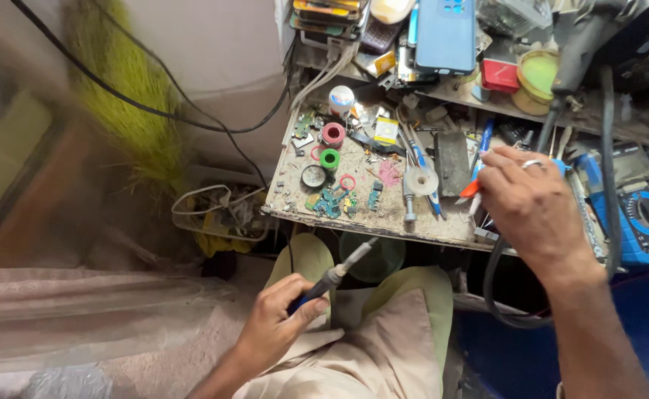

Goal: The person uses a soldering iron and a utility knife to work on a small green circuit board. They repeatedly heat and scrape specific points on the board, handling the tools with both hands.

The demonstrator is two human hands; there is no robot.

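My left hand (276, 321) is low over my lap, shut on the dark handle of a soldering iron (337, 273) whose metal tip points up toward the bench edge. My right hand (535, 207) hovers over the right side of the cluttered workbench (383, 222), a ring on one finger. Its fingers curl down among tools beside an orange-tipped tool (470, 189) and a blue-handled tool (484, 140). What the fingers grip, if anything, is hidden.
The bench carries small green circuit boards (332, 201), red and green tape rolls (332, 135), a white spool (421, 180) and a dark flat block (451, 162). A blue multimeter (646, 214) sits at right, phones (445, 33) on the shelf above, a broom (128, 96) and black cables at left.
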